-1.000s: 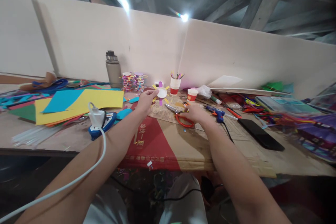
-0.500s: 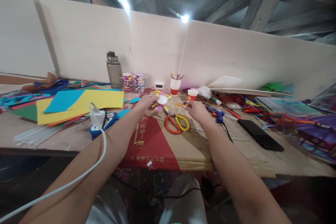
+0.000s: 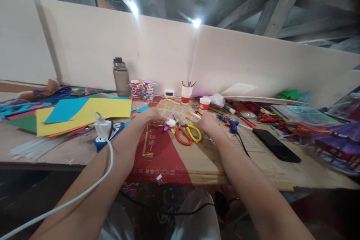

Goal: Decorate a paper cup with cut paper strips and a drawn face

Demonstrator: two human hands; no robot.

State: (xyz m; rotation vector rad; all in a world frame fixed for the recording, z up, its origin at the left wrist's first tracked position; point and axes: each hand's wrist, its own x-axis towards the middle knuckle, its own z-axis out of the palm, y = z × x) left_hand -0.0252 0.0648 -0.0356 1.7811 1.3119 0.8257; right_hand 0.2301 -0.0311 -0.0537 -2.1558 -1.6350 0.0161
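My left hand is closed on a small white paper cup with coloured paper strips sticking out from it. The cup is tilted over the cardboard. Scissors with one red and one yellow handle lie between my hands, blades pointing away. My right hand is closed at the fingertips around a slim white pen-like stick, whose kind I cannot make out. Behind that hand stands a red-and-white paper cup. A blue glue gun lies to its right.
Coloured paper sheets and a plugged power strip lie left. A bottle, decorated cup stacks and a cup of pencils stand at the back. A phone lies right. A white cable crosses my left forearm.
My left hand has drawn the strip-covered cup nearer and tilted it. The slim white stick now shows at my right fingertips. That hand has moved slightly nearer too.
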